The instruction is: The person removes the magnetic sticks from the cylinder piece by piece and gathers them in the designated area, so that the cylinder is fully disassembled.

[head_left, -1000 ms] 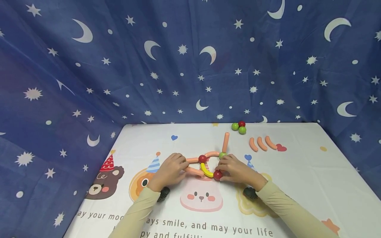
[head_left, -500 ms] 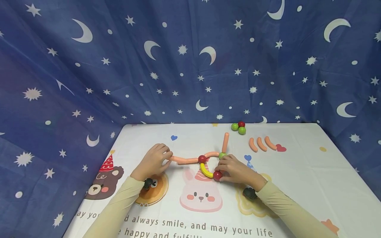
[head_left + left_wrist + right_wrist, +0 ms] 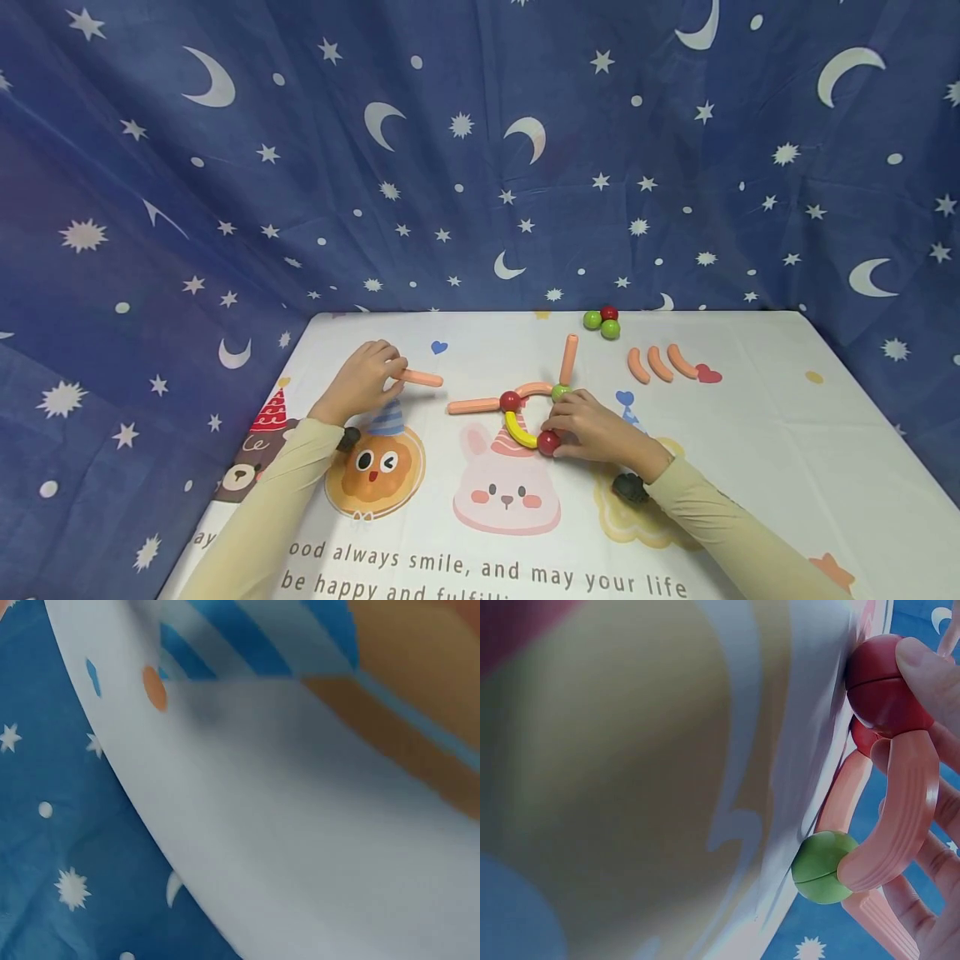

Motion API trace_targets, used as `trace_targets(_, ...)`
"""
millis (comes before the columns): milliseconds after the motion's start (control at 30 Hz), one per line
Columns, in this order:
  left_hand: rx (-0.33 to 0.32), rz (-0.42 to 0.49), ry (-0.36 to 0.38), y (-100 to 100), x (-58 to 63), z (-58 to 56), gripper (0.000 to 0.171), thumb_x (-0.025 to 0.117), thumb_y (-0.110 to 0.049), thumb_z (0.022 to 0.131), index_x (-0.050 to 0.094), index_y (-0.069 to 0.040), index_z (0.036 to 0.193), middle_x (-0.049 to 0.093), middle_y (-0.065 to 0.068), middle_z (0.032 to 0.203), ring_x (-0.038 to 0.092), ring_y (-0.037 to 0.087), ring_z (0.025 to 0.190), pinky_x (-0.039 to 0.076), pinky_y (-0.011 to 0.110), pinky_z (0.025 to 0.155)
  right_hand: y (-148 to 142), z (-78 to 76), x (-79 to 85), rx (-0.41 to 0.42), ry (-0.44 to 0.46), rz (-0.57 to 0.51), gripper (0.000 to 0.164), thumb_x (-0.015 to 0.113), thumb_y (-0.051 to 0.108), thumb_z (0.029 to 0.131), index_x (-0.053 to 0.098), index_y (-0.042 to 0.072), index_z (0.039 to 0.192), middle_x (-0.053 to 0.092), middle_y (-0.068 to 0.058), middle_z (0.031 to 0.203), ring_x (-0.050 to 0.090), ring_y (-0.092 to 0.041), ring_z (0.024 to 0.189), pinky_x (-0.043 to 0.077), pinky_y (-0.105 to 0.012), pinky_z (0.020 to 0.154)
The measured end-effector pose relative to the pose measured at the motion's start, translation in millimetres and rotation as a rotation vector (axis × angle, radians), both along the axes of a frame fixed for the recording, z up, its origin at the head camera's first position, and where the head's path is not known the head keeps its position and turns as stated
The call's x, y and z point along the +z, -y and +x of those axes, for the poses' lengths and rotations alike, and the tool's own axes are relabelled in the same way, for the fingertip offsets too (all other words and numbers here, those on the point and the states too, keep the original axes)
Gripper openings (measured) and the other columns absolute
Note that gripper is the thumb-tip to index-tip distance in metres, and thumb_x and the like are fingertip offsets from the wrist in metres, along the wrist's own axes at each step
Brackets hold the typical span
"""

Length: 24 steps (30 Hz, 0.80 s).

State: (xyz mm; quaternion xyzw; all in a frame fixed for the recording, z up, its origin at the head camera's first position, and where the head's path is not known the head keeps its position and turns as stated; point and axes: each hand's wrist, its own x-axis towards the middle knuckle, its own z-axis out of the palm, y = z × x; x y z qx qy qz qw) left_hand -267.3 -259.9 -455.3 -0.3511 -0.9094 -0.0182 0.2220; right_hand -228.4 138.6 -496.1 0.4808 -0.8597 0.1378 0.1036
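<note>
In the head view my left hand (image 3: 362, 382) pinches one end of a straight orange rod (image 3: 422, 378) over the left part of the table; the left wrist view shows neither. My right hand (image 3: 597, 427) grips a ball-and-rod ring at its right side. In the right wrist view the thumb presses on a red ball (image 3: 877, 679), with fingers behind a curved orange rod (image 3: 900, 814) that joins it to a green ball (image 3: 823, 866). A yellow curved rod (image 3: 520, 430) and another red ball (image 3: 510, 402) complete the ring. Straight rods (image 3: 474, 406) stick out left and at the top.
Loose green (image 3: 611, 329) and red balls lie together near the back edge. Three curved orange rods (image 3: 660, 363) lie in a row at the right. A printed white cloth (image 3: 750, 417) covers the table, and a blue star curtain (image 3: 480, 217) hangs behind.
My left hand has moved left and back with the straight orange rod, away from the ring. The right hand and the ring have stayed in place.
</note>
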Motion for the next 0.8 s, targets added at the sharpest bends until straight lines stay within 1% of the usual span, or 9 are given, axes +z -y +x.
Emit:
trace_targets(67, 0.013, 0.017, 0.015, 3.1, -0.7, -3.8, 0.018, 0.077, -0.017, 0.069, 0.065, -0.011, 0.081, 0.062, 0.003, 0.082, 0.055, 0.022, 0.083, 0.046, 0.038, 0.081, 0.1, 0.0, 0.1, -0.001, 0.0, 0.001, 0.032, 0.077, 0.037, 0.073, 0.071, 0.017, 0.097, 0.067, 0.005, 0.091, 0.054, -0.018, 0.096, 0.042, -0.041, 0.091)
trace_targets(233, 0.064, 0.033, 0.033, 11.1, -4.7, -12.4, 0.017, 0.075, -0.018, 0.073, 0.065, -0.01, 0.084, 0.06, 0.004, 0.08, 0.053, 0.022, 0.082, 0.045, 0.04, 0.083, 0.3, -0.1, 0.0, -0.002, 0.007, 0.001, 0.032, 0.077, 0.037, 0.073, 0.071, 0.017, 0.097, 0.067, 0.005, 0.091, 0.054, -0.017, 0.097, 0.042, -0.041, 0.091)
trace_targets(433, 0.126, -0.012, 0.044, 18.3, -11.4, -19.2, 0.02, 0.076, -0.021, 0.074, 0.065, -0.008, 0.085, 0.06, 0.006, 0.079, 0.053, 0.024, 0.081, 0.044, 0.04, 0.08, 0.2, 0.3, -0.5, -0.007, 0.007, 0.004, 0.031, 0.077, 0.036, 0.073, 0.071, 0.018, 0.098, 0.067, 0.005, 0.092, 0.054, -0.018, 0.097, 0.042, -0.041, 0.091)
trace_targets(633, 0.21, -0.072, 0.052, 21.9, -18.2, -23.2, 0.023, 0.073, -0.021, 0.076, 0.066, -0.005, 0.092, 0.061, 0.01, 0.082, 0.055, 0.027, 0.084, 0.045, 0.041, 0.081, 0.6, 0.9, 0.2, -0.01, 0.017, 0.006, 0.031, 0.077, 0.036, 0.073, 0.071, 0.017, 0.097, 0.067, 0.005, 0.092, 0.054, -0.018, 0.097, 0.042, -0.041, 0.091)
trace_targets(700, 0.229, -0.081, 0.036, 22.3, -21.5, -25.3, 0.021, 0.072, -0.019, 0.076, 0.066, -0.005, 0.09, 0.061, 0.01, 0.079, 0.055, 0.028, 0.082, 0.045, 0.042, 0.079, 0.6, 1.1, 0.3, -0.014, 0.021, 0.011, 0.031, 0.077, 0.036, 0.073, 0.071, 0.017, 0.098, 0.067, 0.005, 0.092, 0.054, -0.018, 0.097, 0.042, -0.042, 0.091)
trace_targets(800, 0.268, -0.089, 0.033, 22.5, -27.6, -28.6, 0.016, 0.07, -0.018, 0.077, 0.065, -0.005, 0.086, 0.062, 0.011, 0.076, 0.056, 0.029, 0.079, 0.045, 0.043, 0.077, 0.6, 1.3, 0.4, -0.021, 0.025, 0.015, 0.031, 0.077, 0.037, 0.074, 0.071, 0.018, 0.098, 0.067, 0.005, 0.092, 0.054, -0.018, 0.098, 0.042, -0.041, 0.091)
